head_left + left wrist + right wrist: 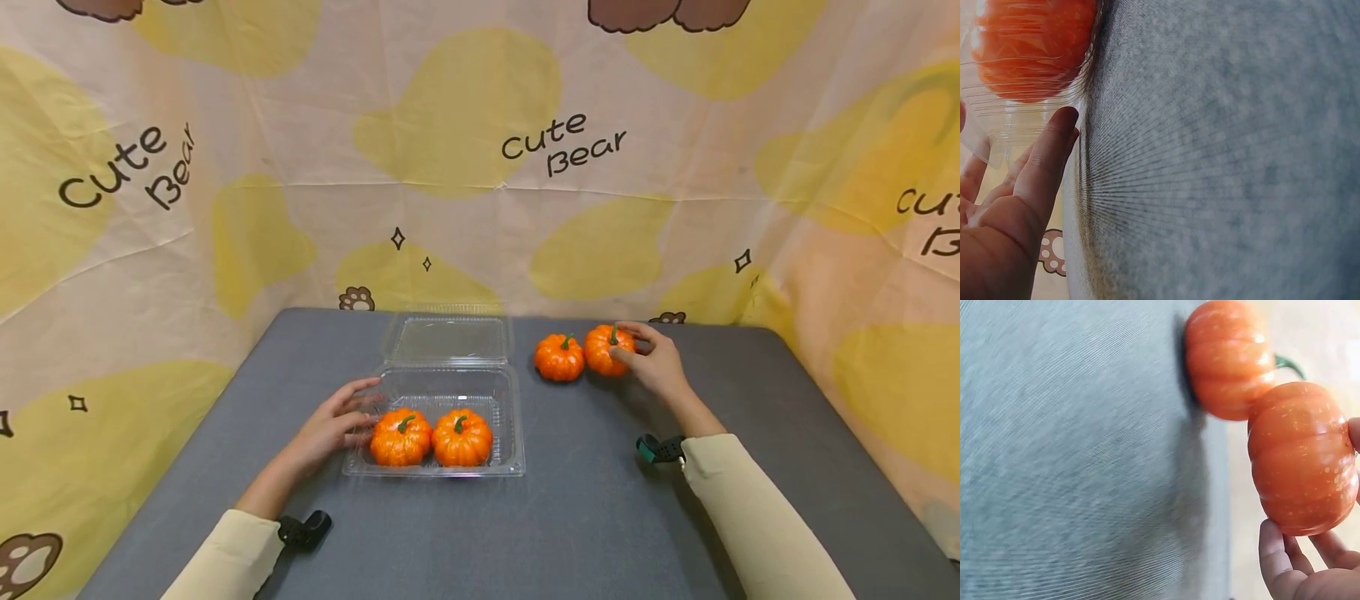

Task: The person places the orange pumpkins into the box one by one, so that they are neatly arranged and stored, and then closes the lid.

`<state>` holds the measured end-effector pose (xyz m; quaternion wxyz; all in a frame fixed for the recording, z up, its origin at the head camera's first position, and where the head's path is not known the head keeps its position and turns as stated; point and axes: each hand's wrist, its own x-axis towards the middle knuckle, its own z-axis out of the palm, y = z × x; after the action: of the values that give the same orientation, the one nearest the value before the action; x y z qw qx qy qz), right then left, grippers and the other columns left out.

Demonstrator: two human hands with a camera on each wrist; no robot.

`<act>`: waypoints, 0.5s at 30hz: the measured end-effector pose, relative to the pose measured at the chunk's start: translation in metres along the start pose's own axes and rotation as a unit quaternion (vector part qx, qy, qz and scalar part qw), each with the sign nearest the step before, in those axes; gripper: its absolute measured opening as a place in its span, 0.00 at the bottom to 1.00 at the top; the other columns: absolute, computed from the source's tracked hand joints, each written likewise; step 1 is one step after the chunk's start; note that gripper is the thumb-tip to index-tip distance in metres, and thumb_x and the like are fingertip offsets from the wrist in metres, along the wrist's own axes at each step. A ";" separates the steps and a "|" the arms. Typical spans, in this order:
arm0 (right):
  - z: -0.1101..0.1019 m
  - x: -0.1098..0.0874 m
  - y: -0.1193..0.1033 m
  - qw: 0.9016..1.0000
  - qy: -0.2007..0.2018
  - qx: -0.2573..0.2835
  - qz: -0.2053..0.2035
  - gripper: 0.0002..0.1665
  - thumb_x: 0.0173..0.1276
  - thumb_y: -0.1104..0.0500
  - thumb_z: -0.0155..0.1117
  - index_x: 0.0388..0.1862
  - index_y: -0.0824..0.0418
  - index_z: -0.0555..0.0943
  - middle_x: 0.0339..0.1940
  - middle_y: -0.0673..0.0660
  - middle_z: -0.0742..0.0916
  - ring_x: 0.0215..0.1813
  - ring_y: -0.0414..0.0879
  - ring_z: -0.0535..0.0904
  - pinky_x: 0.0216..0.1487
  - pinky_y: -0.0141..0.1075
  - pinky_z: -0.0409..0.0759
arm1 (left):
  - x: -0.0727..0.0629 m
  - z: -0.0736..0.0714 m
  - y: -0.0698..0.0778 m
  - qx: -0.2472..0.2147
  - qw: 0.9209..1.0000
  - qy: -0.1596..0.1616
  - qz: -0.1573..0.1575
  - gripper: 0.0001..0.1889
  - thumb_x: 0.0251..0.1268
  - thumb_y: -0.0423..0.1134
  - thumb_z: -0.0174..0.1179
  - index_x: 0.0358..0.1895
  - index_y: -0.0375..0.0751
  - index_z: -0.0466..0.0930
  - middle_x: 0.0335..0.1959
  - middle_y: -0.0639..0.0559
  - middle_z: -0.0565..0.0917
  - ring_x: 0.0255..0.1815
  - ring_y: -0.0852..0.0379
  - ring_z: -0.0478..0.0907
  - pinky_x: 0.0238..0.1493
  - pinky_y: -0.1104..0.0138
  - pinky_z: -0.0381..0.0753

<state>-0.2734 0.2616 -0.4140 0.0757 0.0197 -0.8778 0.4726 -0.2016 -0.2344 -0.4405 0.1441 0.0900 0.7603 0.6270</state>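
A clear plastic clamshell box [512, 417] lies with its lid [450, 342] folded back. Inside its front part sit two small orange pumpkins, a left one [401, 446] and a right one [465, 446], both with green stems. My left hand [326, 429] is at the box's left side, fingers extended along the ridged wall [1019, 112]. At the back right, my right hand [662, 367] holds another pumpkin [1300, 459] between thumb and fingers. In the right wrist view it appears raised off the table. A further pumpkin [558, 360] stands just left of it.
The grey table [585, 517] reaches back to a hanging cloth [465, 167] with yellow patches and bear lettering. Cloth also borders the table on the left and right. Each wrist wears a dark strap, one on the left [306, 531] and one on the right [660, 450].
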 end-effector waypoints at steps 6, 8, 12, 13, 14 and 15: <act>-0.003 0.001 -0.019 1.000 -0.011 -0.003 -0.021 0.30 0.63 0.55 0.66 0.65 0.58 0.74 0.64 0.67 0.76 0.60 0.65 0.77 0.50 0.44 0.80 | -0.001 0.000 0.001 -0.002 1.000 -0.001 0.003 0.32 0.69 0.29 0.49 0.74 0.37 0.51 0.71 0.27 0.59 0.52 0.55 0.78 0.47 0.62 0.82; -0.003 0.003 -0.025 1.000 -0.017 0.001 -0.024 0.30 0.63 0.54 0.67 0.65 0.57 0.74 0.64 0.66 0.76 0.60 0.64 0.77 0.48 0.40 0.81 | -0.001 0.000 0.001 0.001 1.000 -0.002 0.004 0.32 0.69 0.30 0.49 0.74 0.38 0.51 0.72 0.27 0.59 0.52 0.56 0.78 0.47 0.62 0.82; -0.003 0.007 -0.036 0.999 -0.031 0.018 -0.037 0.30 0.62 0.55 0.68 0.64 0.55 0.75 0.66 0.63 0.75 0.61 0.63 0.77 0.43 0.36 0.81 | 0.000 -0.001 -0.001 0.003 1.000 0.001 0.007 0.32 0.68 0.30 0.49 0.74 0.38 0.52 0.71 0.26 0.59 0.50 0.59 0.78 0.46 0.62 0.83; -0.003 0.008 -0.039 0.998 -0.035 0.022 -0.042 0.31 0.62 0.55 0.69 0.64 0.55 0.75 0.66 0.63 0.75 0.61 0.63 0.77 0.43 0.35 0.80 | 0.001 -0.001 -0.001 0.004 1.000 0.002 0.006 0.31 0.68 0.30 0.49 0.74 0.39 0.53 0.71 0.27 0.60 0.50 0.59 0.78 0.46 0.62 0.83; -0.002 0.008 -0.043 0.998 -0.038 0.023 -0.048 0.31 0.61 0.55 0.69 0.64 0.55 0.75 0.67 0.62 0.75 0.61 0.63 0.77 0.42 0.34 0.80 | 0.001 -0.001 -0.001 0.006 1.000 0.002 0.006 0.32 0.68 0.30 0.49 0.74 0.39 0.53 0.71 0.27 0.60 0.50 0.59 0.78 0.46 0.62 0.82; -0.002 0.008 -0.046 0.997 -0.043 0.025 -0.055 0.31 0.61 0.56 0.69 0.64 0.55 0.75 0.67 0.62 0.75 0.60 0.64 0.77 0.41 0.34 0.80 | 0.001 -0.001 -0.002 0.007 1.000 0.004 0.004 0.32 0.68 0.30 0.49 0.74 0.40 0.53 0.71 0.27 0.60 0.51 0.58 0.78 0.47 0.62 0.82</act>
<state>-0.2767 0.2381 -0.3737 0.0633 0.0897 -0.8659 0.4880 -0.2028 -0.2353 -0.4420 0.1382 0.0917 0.7649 0.6224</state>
